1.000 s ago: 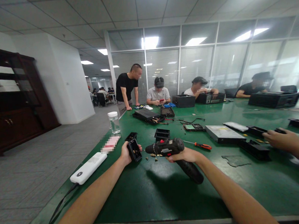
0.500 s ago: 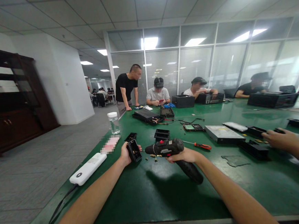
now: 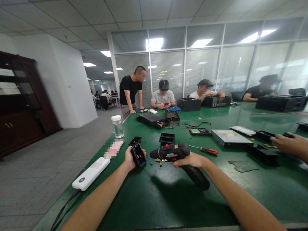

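My left hand is closed around a small black rectangular part, held upright on the green table. My right hand grips a black cordless electric screwdriver, whose tip points left at the part. Small brass screws lie on the table between the two hands.
A white power bank with a cable lies at the left edge, a water bottle behind it. Black trays, a red-handled screwdriver and a flat drive lie beyond. A co-worker's hand reaches in from the right. Several people sit at the far end.
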`<state>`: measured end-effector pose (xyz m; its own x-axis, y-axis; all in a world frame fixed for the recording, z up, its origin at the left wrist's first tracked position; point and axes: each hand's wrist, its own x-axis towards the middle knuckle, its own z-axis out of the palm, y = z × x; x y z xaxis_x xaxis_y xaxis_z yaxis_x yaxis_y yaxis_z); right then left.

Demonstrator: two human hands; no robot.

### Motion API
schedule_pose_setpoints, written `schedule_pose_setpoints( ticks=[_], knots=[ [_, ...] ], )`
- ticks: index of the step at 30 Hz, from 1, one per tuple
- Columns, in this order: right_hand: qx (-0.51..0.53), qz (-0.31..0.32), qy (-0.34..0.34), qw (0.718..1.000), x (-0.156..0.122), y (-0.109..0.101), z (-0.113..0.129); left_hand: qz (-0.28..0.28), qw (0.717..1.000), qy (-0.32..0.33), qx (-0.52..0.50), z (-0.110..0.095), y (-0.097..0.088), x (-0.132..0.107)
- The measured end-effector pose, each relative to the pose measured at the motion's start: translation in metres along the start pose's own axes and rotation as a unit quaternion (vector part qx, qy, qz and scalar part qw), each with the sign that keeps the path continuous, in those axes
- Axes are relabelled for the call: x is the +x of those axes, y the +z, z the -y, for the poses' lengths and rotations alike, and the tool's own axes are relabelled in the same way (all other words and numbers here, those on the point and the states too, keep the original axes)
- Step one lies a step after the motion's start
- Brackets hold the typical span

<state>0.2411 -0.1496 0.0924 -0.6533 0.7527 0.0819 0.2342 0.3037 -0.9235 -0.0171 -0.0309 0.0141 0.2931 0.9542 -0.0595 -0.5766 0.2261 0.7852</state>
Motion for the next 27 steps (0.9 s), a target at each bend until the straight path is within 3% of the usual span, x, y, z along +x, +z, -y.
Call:
schedule_pose_setpoints(
  ticks=[10, 27],
  knots=[
    [0.005, -0.006, -0.014, 1.000, -0.0008, -0.0010, 0.0002, -0.014, 1.000, -0.010, -0.020, -0.0008, 0.0029, -0.0018],
    [0.003, 0.024, -0.022, 0.999, -0.0005, -0.0016, -0.0028, 0.009, 1.000, 0.011, -0.001, 0.0008, -0.0017, 0.0012]
  ],
)
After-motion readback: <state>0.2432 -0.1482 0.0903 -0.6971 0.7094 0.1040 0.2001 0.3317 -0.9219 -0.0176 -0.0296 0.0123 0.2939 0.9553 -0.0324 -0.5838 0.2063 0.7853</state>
